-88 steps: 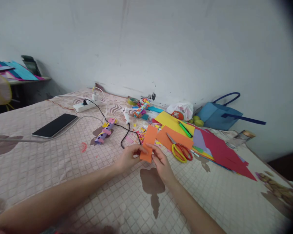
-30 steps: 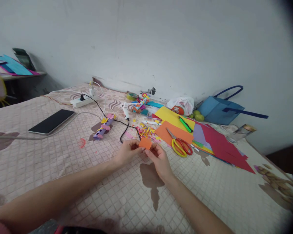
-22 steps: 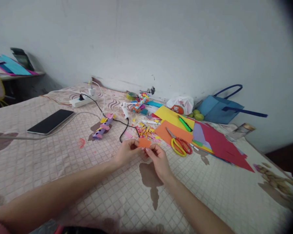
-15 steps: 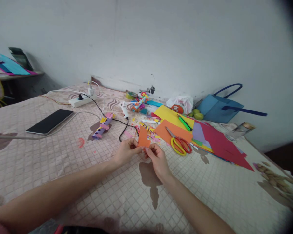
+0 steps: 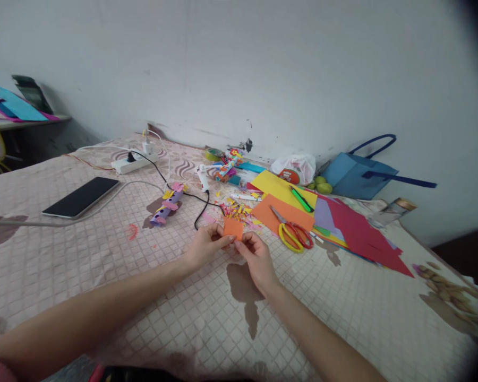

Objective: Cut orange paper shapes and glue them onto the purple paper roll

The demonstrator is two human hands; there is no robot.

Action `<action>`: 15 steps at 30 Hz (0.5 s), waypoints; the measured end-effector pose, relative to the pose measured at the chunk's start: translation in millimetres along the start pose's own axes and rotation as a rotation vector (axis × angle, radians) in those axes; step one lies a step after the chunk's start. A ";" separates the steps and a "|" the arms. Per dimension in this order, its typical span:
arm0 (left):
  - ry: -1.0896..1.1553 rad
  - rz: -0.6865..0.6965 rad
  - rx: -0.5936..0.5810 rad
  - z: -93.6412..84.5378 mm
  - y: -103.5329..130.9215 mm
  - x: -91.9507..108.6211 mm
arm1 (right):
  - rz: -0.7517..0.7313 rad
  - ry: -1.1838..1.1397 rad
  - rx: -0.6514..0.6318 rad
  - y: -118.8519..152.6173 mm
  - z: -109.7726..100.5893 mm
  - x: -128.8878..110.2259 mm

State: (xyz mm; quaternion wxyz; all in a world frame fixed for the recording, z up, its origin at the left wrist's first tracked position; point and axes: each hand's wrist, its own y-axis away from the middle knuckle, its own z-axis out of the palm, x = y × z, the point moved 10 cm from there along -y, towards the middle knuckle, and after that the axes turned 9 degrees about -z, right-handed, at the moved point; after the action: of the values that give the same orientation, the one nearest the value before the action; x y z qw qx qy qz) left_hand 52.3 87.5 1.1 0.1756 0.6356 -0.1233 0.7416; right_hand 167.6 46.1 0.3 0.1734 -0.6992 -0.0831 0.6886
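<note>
A small orange paper piece [image 5: 233, 228] is held between both hands above the tablecloth. My left hand [image 5: 207, 245] pinches its left and lower edge, and my right hand [image 5: 255, 254] pinches its lower right corner. The fingertips of the two hands nearly meet below the paper. Just beyond it lie colourful paper scraps [image 5: 239, 213]. Scissors [image 5: 292, 233] with yellow and red handles rest to the right, partly on a larger orange sheet [image 5: 276, 210]. A decorated purple paper roll [image 5: 167, 206] lies to the left.
A white glue gun [image 5: 203, 179] with a black cord stands behind the hands. A dark tablet [image 5: 82, 198] and a power strip [image 5: 134, 164] are at left. Coloured sheets [image 5: 358, 233], a green cutter [image 5: 301, 199], a blue bag [image 5: 356, 175] and a jar [image 5: 396, 209] are at right.
The orange paper, taller and pointing up before, now shows as a shorter, squarer piece, as if folded down. Both hands have stayed in nearly the same place.
</note>
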 end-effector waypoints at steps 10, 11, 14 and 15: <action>-0.046 0.018 -0.008 1.7 0.9 3.8 | 0.037 -0.037 0.043 0.9 -3.7 3.7; -0.052 0.020 0.006 0.7 1.0 3.9 | 0.041 -0.040 0.047 1.3 -3.7 4.1; -0.055 -0.013 0.052 -3.4 0.6 -0.2 | 0.067 -0.076 0.050 2.8 -2.1 7.6; -0.057 -0.029 0.065 -4.6 0.5 -2.0 | 0.080 -0.095 0.049 3.5 -1.0 9.1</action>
State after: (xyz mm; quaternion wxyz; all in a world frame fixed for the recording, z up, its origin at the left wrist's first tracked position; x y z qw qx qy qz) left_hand 48.3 88.7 -1.7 0.1620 0.6635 -0.0949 0.7242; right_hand 168.5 45.9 -9.4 0.1588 -0.6641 -0.0463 0.7291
